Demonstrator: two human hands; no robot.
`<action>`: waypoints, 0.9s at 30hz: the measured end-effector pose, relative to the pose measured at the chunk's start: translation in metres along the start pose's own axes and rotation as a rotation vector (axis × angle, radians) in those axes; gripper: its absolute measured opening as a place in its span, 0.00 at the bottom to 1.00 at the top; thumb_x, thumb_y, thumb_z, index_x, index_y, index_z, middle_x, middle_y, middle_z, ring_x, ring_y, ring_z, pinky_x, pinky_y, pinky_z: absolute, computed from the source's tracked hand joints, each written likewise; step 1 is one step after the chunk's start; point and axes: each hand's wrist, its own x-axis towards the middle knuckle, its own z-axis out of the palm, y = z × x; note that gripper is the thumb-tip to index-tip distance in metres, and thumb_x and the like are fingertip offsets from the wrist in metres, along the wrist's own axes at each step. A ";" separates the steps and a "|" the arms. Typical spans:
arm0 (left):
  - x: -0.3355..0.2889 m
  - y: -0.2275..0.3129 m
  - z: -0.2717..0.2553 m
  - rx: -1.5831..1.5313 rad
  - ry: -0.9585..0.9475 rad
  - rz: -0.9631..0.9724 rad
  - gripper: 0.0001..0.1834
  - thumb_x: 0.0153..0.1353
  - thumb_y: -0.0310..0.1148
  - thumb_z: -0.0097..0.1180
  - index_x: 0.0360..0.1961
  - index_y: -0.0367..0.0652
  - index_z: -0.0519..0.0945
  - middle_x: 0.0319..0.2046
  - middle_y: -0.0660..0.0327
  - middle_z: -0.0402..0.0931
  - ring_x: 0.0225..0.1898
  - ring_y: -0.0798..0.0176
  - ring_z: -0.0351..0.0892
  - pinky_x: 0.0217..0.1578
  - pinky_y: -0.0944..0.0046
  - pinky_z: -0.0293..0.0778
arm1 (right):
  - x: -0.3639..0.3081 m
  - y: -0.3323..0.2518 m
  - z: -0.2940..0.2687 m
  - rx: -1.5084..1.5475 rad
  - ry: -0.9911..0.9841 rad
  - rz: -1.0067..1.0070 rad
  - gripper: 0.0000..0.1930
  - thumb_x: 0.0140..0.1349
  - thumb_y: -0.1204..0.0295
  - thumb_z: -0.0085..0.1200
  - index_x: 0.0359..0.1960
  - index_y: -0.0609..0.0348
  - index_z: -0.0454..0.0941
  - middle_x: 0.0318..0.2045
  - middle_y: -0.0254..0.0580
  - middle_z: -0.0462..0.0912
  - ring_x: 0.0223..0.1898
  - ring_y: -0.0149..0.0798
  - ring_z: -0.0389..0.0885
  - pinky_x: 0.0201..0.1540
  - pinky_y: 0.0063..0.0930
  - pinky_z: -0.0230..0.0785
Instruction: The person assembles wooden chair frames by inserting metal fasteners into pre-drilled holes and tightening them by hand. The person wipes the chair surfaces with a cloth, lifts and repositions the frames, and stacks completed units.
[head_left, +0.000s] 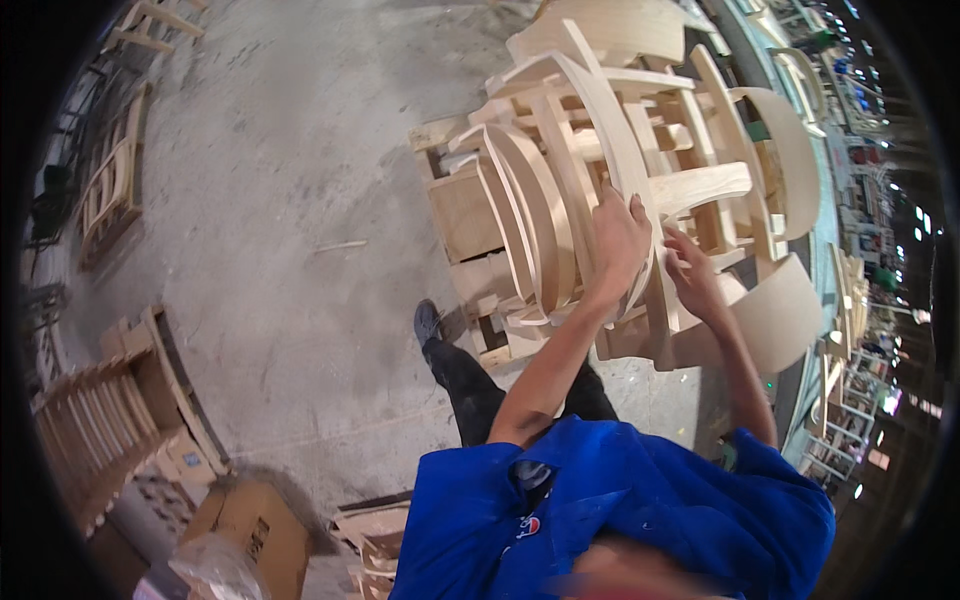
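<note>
My left hand (pixel 622 238) is closed around a curved pale wooden chair frame (pixel 615 125), thumb up along its edge. This frame lies over a pile of chair parts. Just to the right, my right hand (pixel 695 275) reaches in beside the same frame, fingers bent but apart, the fingertips at or close to the wood. A short wooden arm (pixel 705 187) juts rightward above that hand. Curved backrest panels (pixel 770 315) lie right of and below my right hand. Left of my left hand stand bent wooden rails (pixel 530 215), side by side.
The pile rests on a wooden pallet (pixel 495 355) on the concrete floor (pixel 290 190). My shoe (pixel 428 320) is beside its corner. Slatted chair frames (pixel 95 410) and a cardboard box (pixel 250 535) stand lower left. A thin stick (pixel 342 245) lies on the floor. A green-topped bench (pixel 825 215) runs along the right.
</note>
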 end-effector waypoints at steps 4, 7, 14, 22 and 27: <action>0.012 -0.010 0.000 -0.116 0.096 0.137 0.12 0.57 0.29 0.54 0.30 0.29 0.68 0.17 0.41 0.73 0.21 0.39 0.76 0.19 0.47 0.68 | 0.051 -0.003 0.075 0.017 0.507 0.266 0.24 0.65 0.57 0.46 0.54 0.66 0.69 0.51 0.52 0.74 0.50 0.45 0.73 0.52 0.37 0.64; 0.002 -0.019 0.000 -0.122 0.084 0.038 0.12 0.57 0.29 0.55 0.28 0.29 0.68 0.17 0.42 0.73 0.22 0.39 0.76 0.21 0.46 0.69 | 0.049 -0.015 0.095 0.306 0.555 0.255 0.27 0.64 0.56 0.46 0.55 0.67 0.68 0.51 0.53 0.74 0.51 0.44 0.73 0.53 0.34 0.64; -0.010 -0.009 -0.007 -0.109 0.063 -0.001 0.14 0.56 0.29 0.56 0.23 0.28 0.69 0.16 0.43 0.73 0.22 0.40 0.76 0.23 0.49 0.69 | 0.034 -0.007 0.093 0.524 0.527 0.230 0.32 0.64 0.53 0.47 0.58 0.70 0.65 0.52 0.54 0.74 0.53 0.41 0.73 0.55 0.29 0.64; -0.021 0.019 -0.029 0.114 0.024 -0.051 0.14 0.55 0.32 0.59 0.28 0.28 0.75 0.22 0.44 0.77 0.25 0.45 0.79 0.28 0.53 0.73 | 0.019 -0.027 0.091 0.260 0.639 0.212 0.32 0.60 0.53 0.53 0.53 0.74 0.70 0.51 0.63 0.75 0.54 0.49 0.73 0.58 0.35 0.61; -0.014 -0.005 -0.018 0.187 0.016 -0.030 0.18 0.55 0.34 0.60 0.30 0.24 0.73 0.32 0.37 0.77 0.34 0.45 0.79 0.37 0.54 0.74 | 0.020 -0.036 0.077 0.234 0.613 0.186 0.32 0.59 0.53 0.53 0.50 0.76 0.71 0.48 0.65 0.76 0.51 0.54 0.74 0.57 0.38 0.62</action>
